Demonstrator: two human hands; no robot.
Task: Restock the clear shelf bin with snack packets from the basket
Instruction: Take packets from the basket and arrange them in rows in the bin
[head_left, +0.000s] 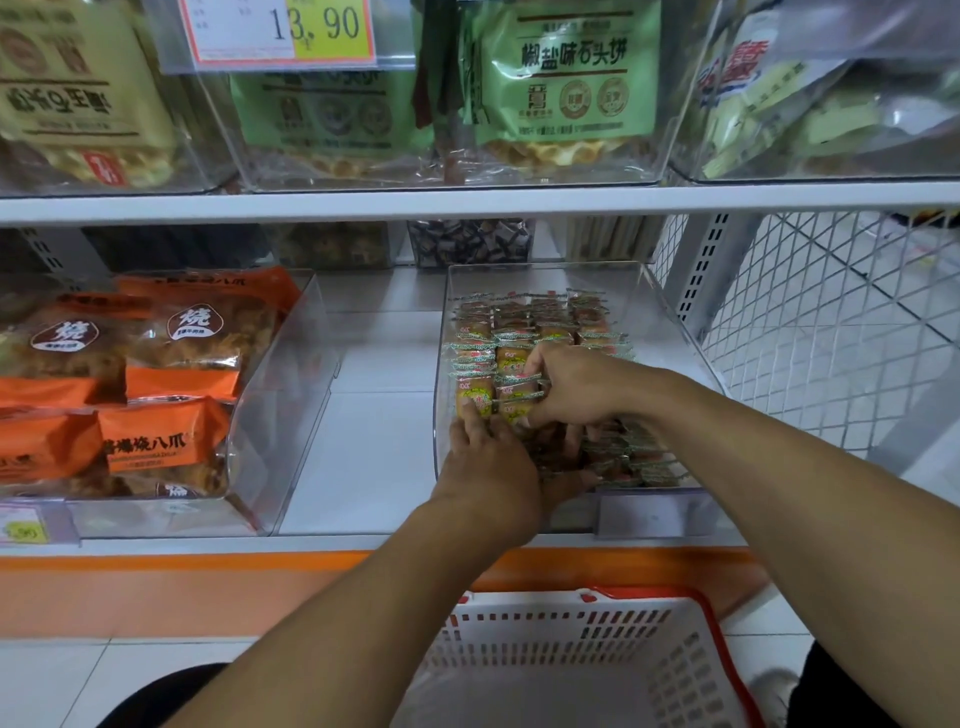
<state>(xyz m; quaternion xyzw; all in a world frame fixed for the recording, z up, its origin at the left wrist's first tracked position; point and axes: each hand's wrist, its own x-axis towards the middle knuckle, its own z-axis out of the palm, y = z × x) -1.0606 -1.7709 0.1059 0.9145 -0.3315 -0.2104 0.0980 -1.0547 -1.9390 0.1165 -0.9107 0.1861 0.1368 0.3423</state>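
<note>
- Clear shelf bin (670, 306): stands on the lower white shelf (363, 457), right of centre, just beside the white wire mesh side panel (831, 332). An unmarked label holder (652, 512) is fixed to its front edge.
- Snack packets (519, 322): small packets with crimped green-and-white ends, packed in neat rows across the back and middle of the bin; a looser, darker heap lies at the front right.
- Left hand (493, 467): inside the bin at its front, back of the hand up, fingers extended forward and touching the front of the packet row. Whether the thumb grips anything cannot be told.
- Right hand (571, 387): inside the bin, beyond the left hand, fingers curled down over a cluster of packets in the middle rows and gripping them.
- Basket (582, 670): white slotted plastic with a red rim, on the floor below the shelf front, beneath the person's forearms. The visible interior shows no packets.
- Neighbouring bin (306, 374): clear, well to the left on the same shelf, holding orange bread packs (161, 441).
- Upper shelf: clear bins with green cracker bags (566, 78); a price tag (280, 31) reading 13.90.
- Orange trim strip (156, 564): runs along the shelf base.
</note>
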